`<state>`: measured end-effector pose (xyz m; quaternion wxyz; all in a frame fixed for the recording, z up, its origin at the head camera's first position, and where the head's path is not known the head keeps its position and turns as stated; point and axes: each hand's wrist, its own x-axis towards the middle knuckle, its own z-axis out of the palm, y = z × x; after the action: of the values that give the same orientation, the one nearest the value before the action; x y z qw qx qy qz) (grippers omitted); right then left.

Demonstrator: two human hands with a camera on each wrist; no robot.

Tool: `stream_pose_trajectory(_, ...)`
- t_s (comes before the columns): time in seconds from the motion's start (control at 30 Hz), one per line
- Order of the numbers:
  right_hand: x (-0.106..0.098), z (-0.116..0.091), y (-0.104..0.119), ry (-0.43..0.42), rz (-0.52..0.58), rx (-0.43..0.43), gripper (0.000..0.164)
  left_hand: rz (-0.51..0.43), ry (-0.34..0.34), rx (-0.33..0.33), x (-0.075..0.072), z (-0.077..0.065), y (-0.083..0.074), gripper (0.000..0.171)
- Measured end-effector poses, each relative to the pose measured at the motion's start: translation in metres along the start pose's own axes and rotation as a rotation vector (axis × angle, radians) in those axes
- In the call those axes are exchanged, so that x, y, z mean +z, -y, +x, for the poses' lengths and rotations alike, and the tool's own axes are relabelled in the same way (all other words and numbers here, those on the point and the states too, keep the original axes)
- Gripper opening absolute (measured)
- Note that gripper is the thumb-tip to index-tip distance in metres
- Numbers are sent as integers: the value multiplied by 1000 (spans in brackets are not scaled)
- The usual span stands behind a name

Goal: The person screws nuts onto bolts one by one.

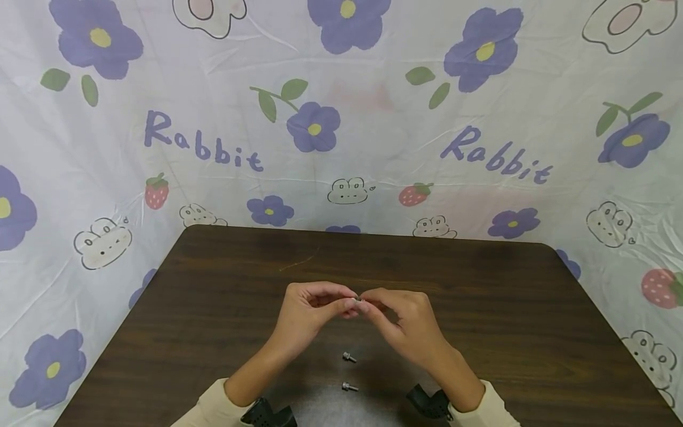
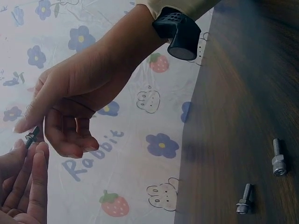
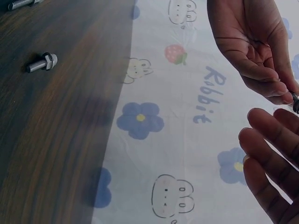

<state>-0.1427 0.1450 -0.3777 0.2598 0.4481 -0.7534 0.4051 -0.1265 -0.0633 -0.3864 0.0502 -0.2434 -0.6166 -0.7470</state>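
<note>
My left hand [image 1: 309, 311] and right hand [image 1: 408, 323] meet fingertip to fingertip above the table. Between them is a small dark metal bolt [image 2: 32, 136], which carries a nut or collar partway along it. In the left wrist view, the right thumb and forefinger pinch its upper end, while the left fingertips hold the lower, threaded end. The fingers largely cover the bolt in the head view. Nearer the body lie two more bolts on the tabletop: one bolt [image 1: 349, 357] just below the hands and a second bolt [image 1: 349, 386] closer in. Both have a hex ring beside the head.
The dark wood-grain table [image 1: 213, 308] has rounded far corners. A white cloth [image 1: 373, 148] printed with flowers, rabbits and strawberries hangs behind and at both sides. Each wrist wears a black camera, such as the right wrist camera [image 1: 429, 403]. A thin thread [image 1: 299, 261] lies toward the back.
</note>
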Motion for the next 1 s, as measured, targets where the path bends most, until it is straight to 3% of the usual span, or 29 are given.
stream_pose_trajectory(0.27, 1, 0, 1, -19, 35, -21, 20, 60, -16, -2, -1, -1, 1, 12)
stream_pose_trajectory(0.43, 1, 0, 0, -12, 13, -51, 12, 42, 0, -10, 0, 0, 1, 12)
stream_pose_trajectory(0.67, 0, -1, -1, 11, -8, -32, 19, -10, 22, -14, 0, 0, 1, 12)
stream_pose_trajectory(1.0, 2, 0, 0, -9, 19, -37, 17, 31, 7, -10, -1, 0, 3, 13)
